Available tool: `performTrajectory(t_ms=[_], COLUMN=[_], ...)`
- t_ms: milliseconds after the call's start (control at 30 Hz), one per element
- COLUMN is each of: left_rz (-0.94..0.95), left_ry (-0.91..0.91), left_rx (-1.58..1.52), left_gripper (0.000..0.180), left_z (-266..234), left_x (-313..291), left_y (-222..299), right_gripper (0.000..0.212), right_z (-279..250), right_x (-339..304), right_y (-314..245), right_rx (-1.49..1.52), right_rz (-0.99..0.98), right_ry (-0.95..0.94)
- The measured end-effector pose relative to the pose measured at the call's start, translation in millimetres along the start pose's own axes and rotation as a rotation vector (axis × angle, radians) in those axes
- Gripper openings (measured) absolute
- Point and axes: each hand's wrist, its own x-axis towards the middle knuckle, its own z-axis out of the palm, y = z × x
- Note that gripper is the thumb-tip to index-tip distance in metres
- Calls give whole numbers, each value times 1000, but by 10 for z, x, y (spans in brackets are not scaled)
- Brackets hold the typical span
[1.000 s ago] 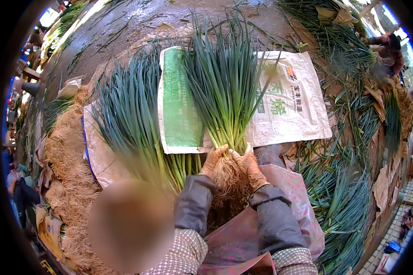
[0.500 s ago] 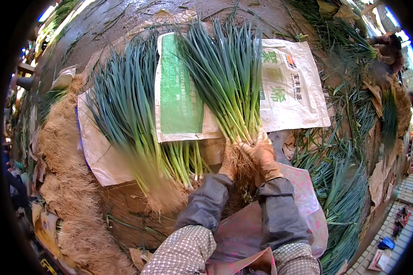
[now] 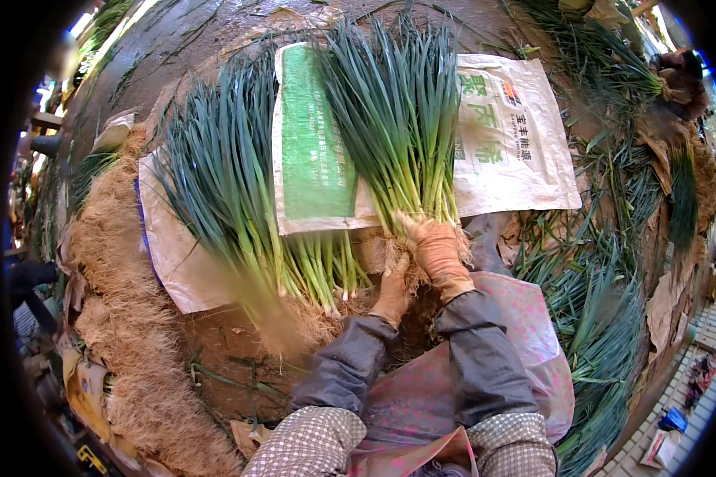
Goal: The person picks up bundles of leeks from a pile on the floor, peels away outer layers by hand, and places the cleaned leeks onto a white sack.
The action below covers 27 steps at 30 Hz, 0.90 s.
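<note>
A fanned bunch of green onions (image 3: 398, 119) lies on a white and green woven sack (image 3: 314, 135), its leaves pointing away from me and its roots toward me. My right hand (image 3: 439, 253), in an orange-tan work glove, is closed across the lower stems from above. Beneath the root end, my left hand (image 3: 392, 294), gloved alike, grips the bunch; roots and stems partly hide its fingers. To the left, a second heap of green onions (image 3: 231, 167) lies partly under the sack, with pale white bases and roots facing me.
A long row of tan roots (image 3: 127, 310) curves down the left side. Loose green leaves (image 3: 589, 334) are strewn at right. A pink-patterned plastic sheet (image 3: 525, 318) covers my lap. Another person's hand (image 3: 680, 75) is near more onions at far right.
My right hand has shifted left over the stems, its fingers now across the bunch. The bunch's stems look gathered more upright. My left hand stays at the roots, slightly lower.
</note>
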Motion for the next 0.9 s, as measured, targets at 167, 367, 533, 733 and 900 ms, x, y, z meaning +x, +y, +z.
performTrajectory(t_ms=[167, 367, 533, 733, 900], left_rz=[51, 37, 83, 185, -270], left_ry=[193, 279, 272, 104, 164], left_rx=[91, 285, 182, 31, 332], left_gripper=[37, 38, 43, 48, 40], left_z=[-76, -128, 344, -599, -347], left_x=[37, 27, -116, 262, -76], left_y=[-82, 33, 21, -342, -294], right_gripper=[21, 20, 13, 20, 20], right_z=[222, -179, 121, 2, 39], right_x=[-13, 53, 15, 0, 6], right_y=[4, 257, 138, -225, -273], right_rx=[168, 1137, 33, 260, 990], right_rz=[49, 146, 166, -44, 3], right_ry=[-95, -150, 31, -269, -213])
